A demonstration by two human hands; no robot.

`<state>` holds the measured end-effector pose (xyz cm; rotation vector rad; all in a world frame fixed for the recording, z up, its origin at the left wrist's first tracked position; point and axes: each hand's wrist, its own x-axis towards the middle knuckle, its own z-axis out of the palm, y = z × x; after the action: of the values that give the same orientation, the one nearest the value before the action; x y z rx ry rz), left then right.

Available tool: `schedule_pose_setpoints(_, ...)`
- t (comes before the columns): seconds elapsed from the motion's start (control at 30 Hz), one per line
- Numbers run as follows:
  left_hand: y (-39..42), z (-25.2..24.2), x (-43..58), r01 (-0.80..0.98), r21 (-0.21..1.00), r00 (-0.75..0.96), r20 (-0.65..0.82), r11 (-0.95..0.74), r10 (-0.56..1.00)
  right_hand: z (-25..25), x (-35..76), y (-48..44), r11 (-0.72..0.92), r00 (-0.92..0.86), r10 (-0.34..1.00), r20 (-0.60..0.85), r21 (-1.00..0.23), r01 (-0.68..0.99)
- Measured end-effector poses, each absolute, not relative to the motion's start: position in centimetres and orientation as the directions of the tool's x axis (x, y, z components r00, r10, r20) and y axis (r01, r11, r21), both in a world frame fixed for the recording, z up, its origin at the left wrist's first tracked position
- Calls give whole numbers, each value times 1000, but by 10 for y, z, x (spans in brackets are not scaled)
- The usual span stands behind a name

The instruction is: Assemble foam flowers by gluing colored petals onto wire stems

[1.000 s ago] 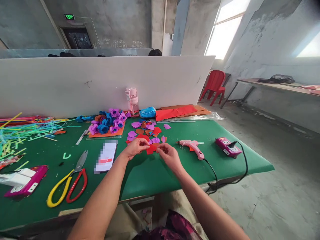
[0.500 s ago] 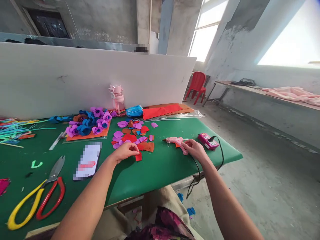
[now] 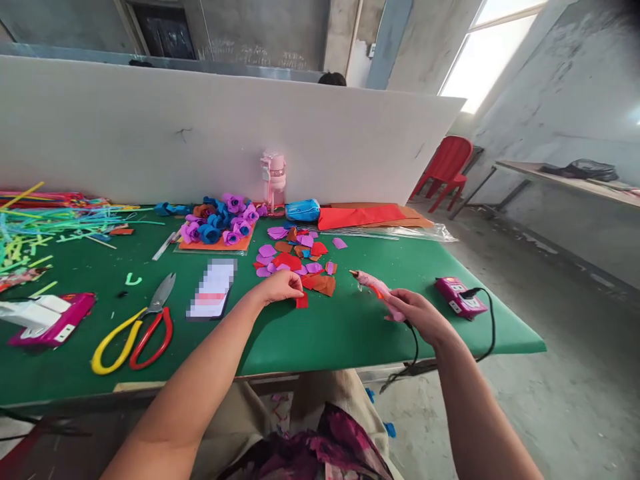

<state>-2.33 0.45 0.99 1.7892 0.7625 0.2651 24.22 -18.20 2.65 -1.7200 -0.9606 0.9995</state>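
Observation:
My left hand [image 3: 278, 287] is closed in a pinch on a small red felt piece [image 3: 302, 301], which rests on the green table [image 3: 330, 327]. Just beyond it lies a heap of purple, red and brown felt petals [image 3: 295, 253]. My right hand [image 3: 419, 313] is wrapped round the handle of a pink hot glue gun [image 3: 375, 287], lifted off the table with its nozzle pointing left toward the red piece. The gun's black cord [image 3: 415, 347] drops over the front edge.
Finished blue and purple felt roses [image 3: 220, 223] sit on an orange sheet. Large yellow and red scissors [image 3: 135, 330], a phone [image 3: 212, 297], a pink bottle [image 3: 273, 180], coloured straws [image 3: 40, 230], a magenta power strip [image 3: 459, 296] and red sheets [image 3: 360, 215] lie around. A white partition [image 3: 150, 127] backs the table.
My right hand let go of the red piece, reached right, gripped the glue gun and lifted it toward the piece. My left hand lowered the red piece to the table.

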Motion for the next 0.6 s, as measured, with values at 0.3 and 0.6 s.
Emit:
schedule_pose_setpoints(0.3,4,0,-21,421,878,697,-154,-227,701,21,188,-188,-198,293,906,-306,-917,-347)
schedule_pose_setpoints(0.6,3,2,-22,413,874,715,-139,-254,685,37,161,-191,-259,163,956,-243,-962,86)
